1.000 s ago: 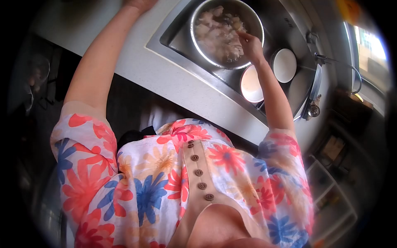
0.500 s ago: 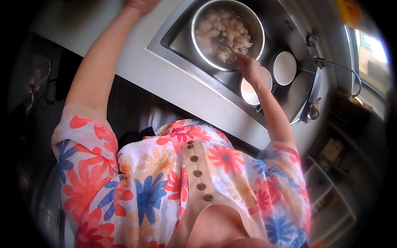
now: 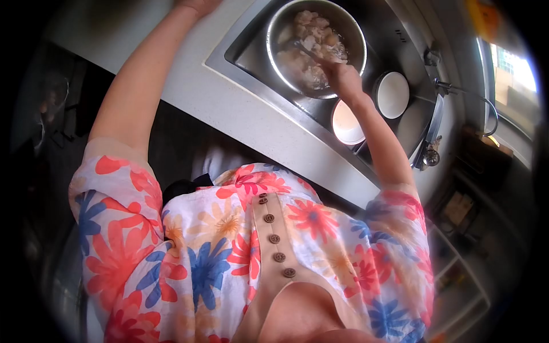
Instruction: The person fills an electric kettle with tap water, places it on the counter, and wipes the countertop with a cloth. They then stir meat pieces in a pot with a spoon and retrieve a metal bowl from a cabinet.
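Observation:
A large round metal pot (image 3: 359,35) stands in the sink, holding pale chunks of raw-looking meat (image 3: 314,34) in cloudy water. My right hand (image 3: 343,79) reaches over the pot's near rim, closed on a thin dark utensil (image 3: 309,52). The utensil's tip dips among the chunks, so its kind is hard to make out. At the top edge, my left hand (image 3: 197,4) rests over the pale countertop; the frame cuts off its fingers.
Two white bowls (image 3: 392,95) (image 3: 347,123) sit in the metal sink (image 3: 243,54) beside the pot, one partly under my right forearm. A knife (image 3: 436,123) and a ladle (image 3: 430,158) hang at the sink's right end, near a faucet (image 3: 452,86).
My right hand has shifted slightly, and the utensil's tip has moved up and left within the pot. The meat chunks have been stirred into a different arrangement. My left hand stays put.

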A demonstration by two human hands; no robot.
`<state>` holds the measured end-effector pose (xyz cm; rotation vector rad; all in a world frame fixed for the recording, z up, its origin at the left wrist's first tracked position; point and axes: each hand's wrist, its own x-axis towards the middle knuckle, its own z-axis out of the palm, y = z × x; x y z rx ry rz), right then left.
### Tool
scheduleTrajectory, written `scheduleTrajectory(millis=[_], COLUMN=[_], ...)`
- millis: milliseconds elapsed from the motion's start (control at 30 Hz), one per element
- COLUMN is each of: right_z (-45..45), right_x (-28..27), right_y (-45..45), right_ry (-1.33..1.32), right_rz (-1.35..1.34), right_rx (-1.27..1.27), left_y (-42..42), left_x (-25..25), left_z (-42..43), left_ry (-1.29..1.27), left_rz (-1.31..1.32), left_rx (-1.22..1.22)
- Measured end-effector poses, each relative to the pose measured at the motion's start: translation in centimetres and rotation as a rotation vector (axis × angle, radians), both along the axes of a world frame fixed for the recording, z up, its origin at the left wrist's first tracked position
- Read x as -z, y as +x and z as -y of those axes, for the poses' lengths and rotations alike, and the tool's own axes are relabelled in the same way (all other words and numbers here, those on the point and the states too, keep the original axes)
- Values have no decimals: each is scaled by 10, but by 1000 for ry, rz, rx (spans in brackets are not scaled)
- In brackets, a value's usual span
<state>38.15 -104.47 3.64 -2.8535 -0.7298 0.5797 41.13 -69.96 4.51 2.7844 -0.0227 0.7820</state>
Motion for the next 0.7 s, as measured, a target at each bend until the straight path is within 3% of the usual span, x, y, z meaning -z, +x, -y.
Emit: scheduleTrajectory(millis=[233, 300, 500, 633, 700], right_z=[56, 68, 28, 28, 51], right_x=[-75, -65, -5, -19, -28], right_y=[-29, -38, -20, -9, -5], right_ry=[118, -19, 101, 384, 327], right_rz=[48, -7, -48, -68, -71], right_rx=[68, 66, 195, 295, 332], left_y=[-1, -1, 0, 2, 1], left_x=[-5, -6, -6, -2, -2], left_z=[2, 2, 1, -2, 2], left_ry=[-8, -7, 13, 26, 5], left_rz=[-17, -16, -20, 8, 8], left_rx=[-4, -2, -15, -4, 6])
